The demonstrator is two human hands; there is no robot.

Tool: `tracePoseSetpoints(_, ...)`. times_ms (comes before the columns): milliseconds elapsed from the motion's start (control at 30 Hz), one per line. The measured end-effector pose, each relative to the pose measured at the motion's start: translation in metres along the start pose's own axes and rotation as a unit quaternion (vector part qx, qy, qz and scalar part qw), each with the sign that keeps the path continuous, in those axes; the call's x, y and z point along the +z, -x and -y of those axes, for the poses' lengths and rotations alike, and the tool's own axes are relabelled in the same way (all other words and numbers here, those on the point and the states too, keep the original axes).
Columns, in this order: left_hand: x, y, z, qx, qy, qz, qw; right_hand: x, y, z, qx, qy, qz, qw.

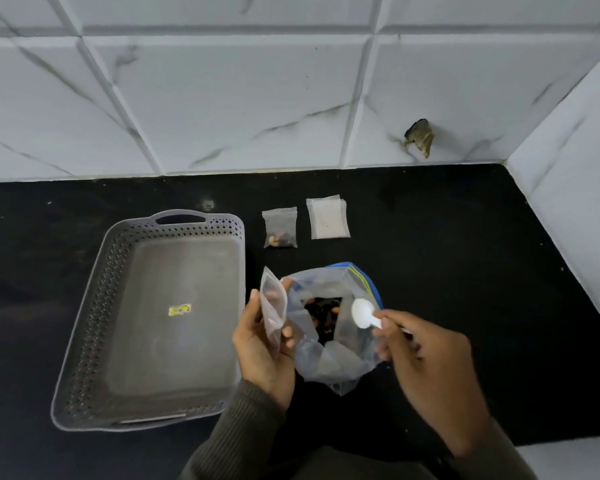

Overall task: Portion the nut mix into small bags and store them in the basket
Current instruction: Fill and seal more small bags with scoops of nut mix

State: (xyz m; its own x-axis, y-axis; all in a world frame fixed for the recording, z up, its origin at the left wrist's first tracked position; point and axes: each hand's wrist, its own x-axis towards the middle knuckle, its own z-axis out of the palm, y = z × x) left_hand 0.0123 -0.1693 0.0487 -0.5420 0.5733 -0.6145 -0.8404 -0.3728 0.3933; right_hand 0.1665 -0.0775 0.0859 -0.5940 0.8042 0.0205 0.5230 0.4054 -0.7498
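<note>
A large clear zip bag (329,355) with a blue seal stands open on the black counter, dark nut mix (323,315) showing inside. My left hand (262,351) holds a small clear bag (273,306) upright beside its left rim. My right hand (426,355) grips a white plastic spoon (363,313), its bowl over the large bag's mouth and looking empty. A small bag with nuts (280,227) lies behind, next to a stack of empty small bags (327,218). The grey basket (94,327) sits to the left with nothing in it but a sticker.
A white marble-tiled wall (222,98) closes off the back and a white wall stands at the right. A dark scrap (420,136) is stuck on the tiles. The counter's front edge drops off at the lower right (568,459).
</note>
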Motion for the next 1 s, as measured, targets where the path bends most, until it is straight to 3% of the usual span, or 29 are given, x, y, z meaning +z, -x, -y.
tracePoseSetpoints(200,0.003,0.003,-0.001,0.023,-0.006,0.005,1.0,0.047,-0.021,-0.007,-0.085,0.113,0.103,0.985)
tracePoseSetpoints(367,0.006,0.003,0.001,0.042,-0.021,-0.011,0.999,0.089,-0.052,-0.02,-0.045,0.24,0.168,0.955)
tracePoseSetpoints(533,0.009,0.004,0.002,0.049,-0.035,-0.026,0.998,0.094,-0.06,-0.029,-0.068,0.269,0.165,0.947)
tracePoseSetpoints(733,0.006,0.0,0.004,0.048,-0.049,-0.046,0.997,0.08,-0.055,-0.025,-0.036,0.253,0.228,0.939)
tracePoseSetpoints(1000,0.017,0.014,0.007,-0.007,-0.058,0.011,0.998,0.082,-0.061,-0.022,-0.034,0.229,0.235,0.944)
